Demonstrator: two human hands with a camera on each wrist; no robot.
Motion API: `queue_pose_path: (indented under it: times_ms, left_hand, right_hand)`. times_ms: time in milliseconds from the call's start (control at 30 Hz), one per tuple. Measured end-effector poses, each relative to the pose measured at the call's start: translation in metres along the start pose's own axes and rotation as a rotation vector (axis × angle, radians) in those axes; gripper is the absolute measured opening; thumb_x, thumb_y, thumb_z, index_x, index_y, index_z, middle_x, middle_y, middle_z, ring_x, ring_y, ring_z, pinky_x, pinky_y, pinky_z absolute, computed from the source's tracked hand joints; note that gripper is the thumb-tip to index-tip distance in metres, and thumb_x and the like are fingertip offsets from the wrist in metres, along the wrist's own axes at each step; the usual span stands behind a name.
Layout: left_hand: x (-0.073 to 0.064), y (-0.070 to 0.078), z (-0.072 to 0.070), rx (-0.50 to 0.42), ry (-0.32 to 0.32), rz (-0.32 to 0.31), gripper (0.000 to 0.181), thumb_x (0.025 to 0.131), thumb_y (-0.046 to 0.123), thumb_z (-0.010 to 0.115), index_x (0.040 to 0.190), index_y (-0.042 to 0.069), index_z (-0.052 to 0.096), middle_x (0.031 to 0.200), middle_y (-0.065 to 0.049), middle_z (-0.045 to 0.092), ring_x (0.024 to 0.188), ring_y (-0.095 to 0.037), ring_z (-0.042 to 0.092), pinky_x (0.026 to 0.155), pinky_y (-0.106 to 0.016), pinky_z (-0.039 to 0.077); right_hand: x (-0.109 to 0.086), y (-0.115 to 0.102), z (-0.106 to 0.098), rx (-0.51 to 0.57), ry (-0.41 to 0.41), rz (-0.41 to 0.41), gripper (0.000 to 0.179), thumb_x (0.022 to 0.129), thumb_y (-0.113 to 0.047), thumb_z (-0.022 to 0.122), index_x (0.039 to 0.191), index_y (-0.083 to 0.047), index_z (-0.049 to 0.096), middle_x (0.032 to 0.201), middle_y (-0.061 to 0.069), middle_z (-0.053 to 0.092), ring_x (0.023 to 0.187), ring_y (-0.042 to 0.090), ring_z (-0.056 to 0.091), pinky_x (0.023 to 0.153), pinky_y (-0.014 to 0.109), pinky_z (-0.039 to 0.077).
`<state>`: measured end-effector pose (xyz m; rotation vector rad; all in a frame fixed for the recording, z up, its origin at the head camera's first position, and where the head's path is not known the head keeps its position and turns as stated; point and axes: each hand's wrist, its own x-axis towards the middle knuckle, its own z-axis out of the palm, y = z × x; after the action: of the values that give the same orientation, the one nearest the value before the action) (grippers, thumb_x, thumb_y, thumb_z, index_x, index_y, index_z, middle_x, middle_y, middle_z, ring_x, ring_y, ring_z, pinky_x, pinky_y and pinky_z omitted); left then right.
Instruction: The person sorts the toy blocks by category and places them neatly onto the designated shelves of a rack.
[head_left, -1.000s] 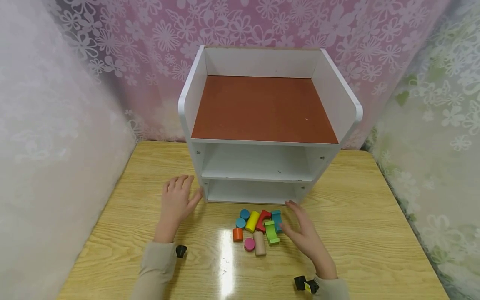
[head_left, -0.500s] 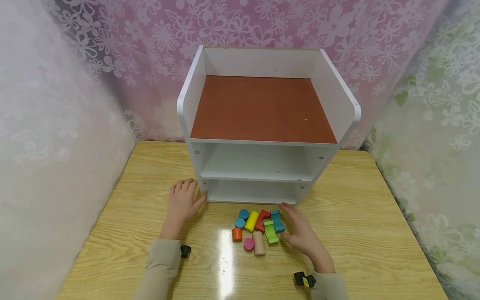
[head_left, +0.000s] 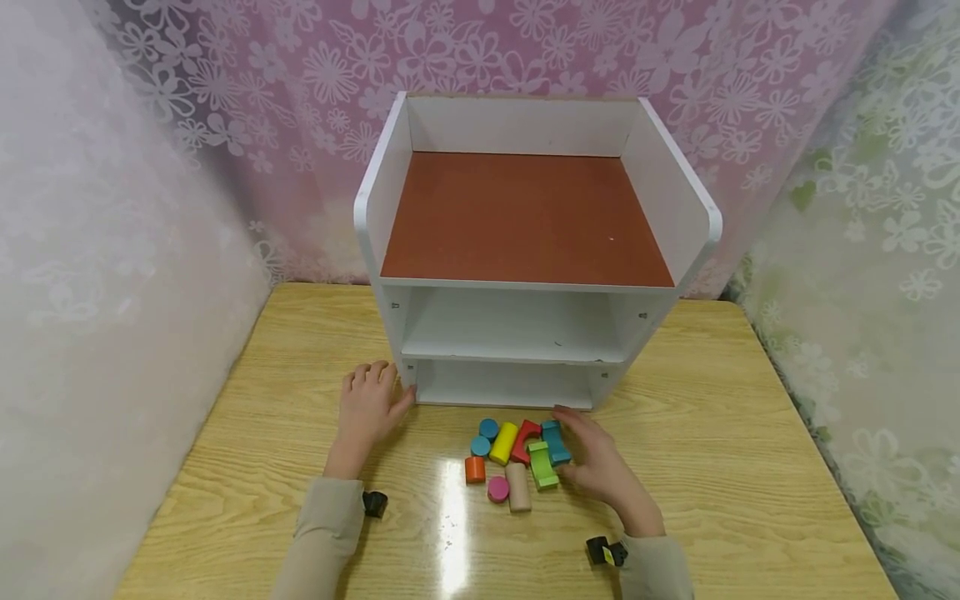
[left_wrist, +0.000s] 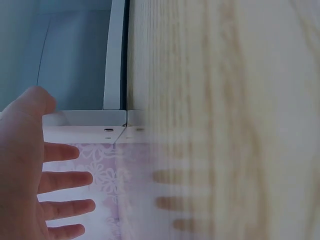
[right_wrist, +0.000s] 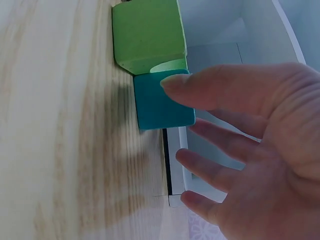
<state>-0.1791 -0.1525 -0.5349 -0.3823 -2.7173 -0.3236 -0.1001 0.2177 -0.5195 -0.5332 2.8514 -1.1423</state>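
In the head view my left hand is at the lower left front corner of the white shelf unit, its fingers spread. Its thumb is at the corner; whether it touches is unclear. The left wrist view shows nothing in this hand. My right hand reaches around the blue arch-shaped block, thumb at its near end and fingers past its far end. In the right wrist view the thumb overlaps that block, with the other fingers extended. A green arch-shaped block lies against the blue one.
Beside them lie a red arch-shaped block, a yellow cylinder, two blue round blocks, an orange cylinder, a pink round block and a plain wooden cylinder. All rest on the wooden table.
My left hand has shifted right and slightly nearer, up to the shelf corner. My right hand has moved left, its fingers closer around the blue arch-shaped block.
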Motion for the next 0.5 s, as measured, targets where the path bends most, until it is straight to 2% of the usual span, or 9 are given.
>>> queue_pose_path:
  times_ms: [67,333,500]
  left_hand:
    - [0.0002,0.0001,0.0005,-0.009,0.001,-0.001,0.047,0.088,0.048,0.052,0.117,0.011,0.058,0.116,-0.013,0.060,0.108,-0.039,0.052,0.092,-0.053,0.039]
    - [-0.0004,0.0006,0.0031,-0.024,-0.072,-0.022,0.049,0.092,0.049,0.045,0.121,0.011,0.055,0.120,-0.014,0.057,0.112,-0.039,0.049,0.095,-0.054,0.036]
    - [-0.0021,-0.0029,0.0085,-0.111,-0.100,-0.041,0.047,0.093,0.051,0.042,0.115,0.011,0.056,0.124,-0.014,0.055,0.116,-0.038,0.046,0.096,-0.055,0.035]
  right_hand:
    - [0.0014,0.0008,0.0007,-0.013,-0.001,0.001,0.075,0.066,0.005,0.076,0.135,-0.002,0.048,0.138,0.014,0.047,0.129,0.036,0.040,0.103,0.055,0.032]
    - [0.0034,0.0029,0.0016,-0.064,-0.017,0.002,0.067,0.066,0.003,0.076,0.129,-0.002,0.054,0.132,0.015,0.052,0.124,0.037,0.045,0.100,0.058,0.032]
    - [0.0043,0.0054,0.0007,-0.056,0.008,-0.009,0.066,0.065,0.000,0.078,0.127,-0.002,0.056,0.130,0.015,0.054,0.121,0.037,0.046,0.098,0.056,0.036]
